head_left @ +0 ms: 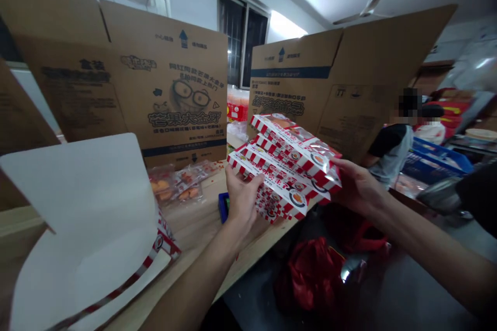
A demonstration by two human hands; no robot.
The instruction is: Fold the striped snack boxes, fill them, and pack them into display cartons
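Note:
Several red-and-white striped food boxes (279, 170) with clear window tops form a skewed pile in front of me, over the edge of the wooden table. My left hand (243, 194) grips the near left end of the pile, thumb on top of a lower box. At the far right end, my right hand (355, 183) is closed on the boxes, its thumb near the top one. To the left, a stack of flat white cardboard blanks (89, 227) with striped edges lies on the table. Clear packets with orange pieces (178, 183) rest behind it.
Large brown cartons (174, 88) stand open along the back, another carton (295, 88) at right. A blue object (223, 208) sits by my left hand. Below the table edge is a red bag (314, 274). A person (392, 145) stands at right near a blue crate (438, 158).

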